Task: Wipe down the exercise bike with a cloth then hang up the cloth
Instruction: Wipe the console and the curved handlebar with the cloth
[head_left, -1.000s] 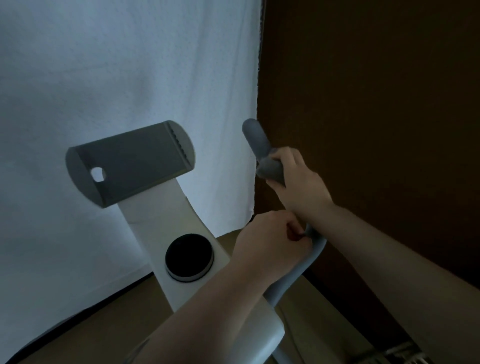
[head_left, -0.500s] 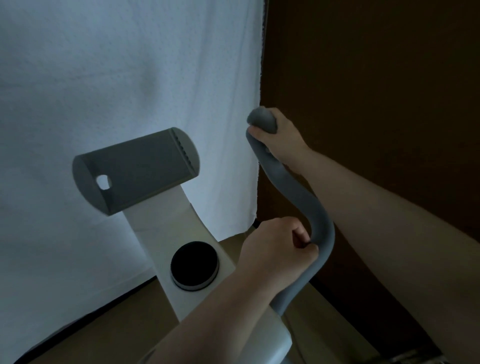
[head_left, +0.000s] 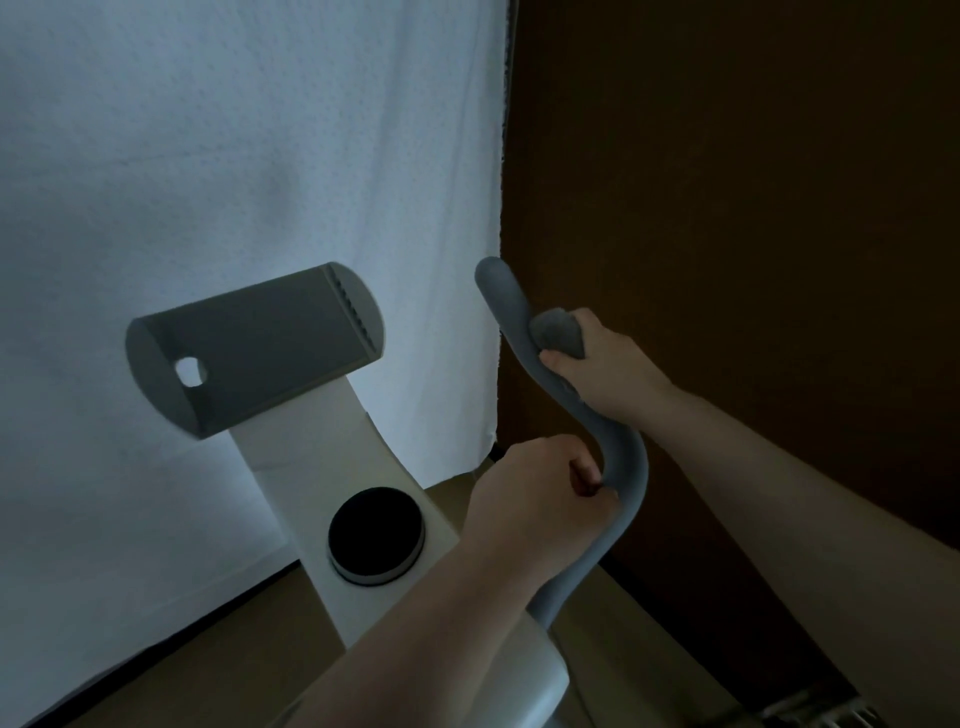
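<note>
Right hand (head_left: 605, 366): clamps grey cloth (head_left: 558, 332) round handlebar (head_left: 621, 462), centre right, to wipe.
Left hand (head_left: 540, 493): grips lower bend, steadying.

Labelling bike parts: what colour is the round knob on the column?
Black top with a pale ring round its base: the knob on the white column, head view.

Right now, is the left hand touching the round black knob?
No, the left hand grips the grey handlebar, apart from the black knob.
</note>
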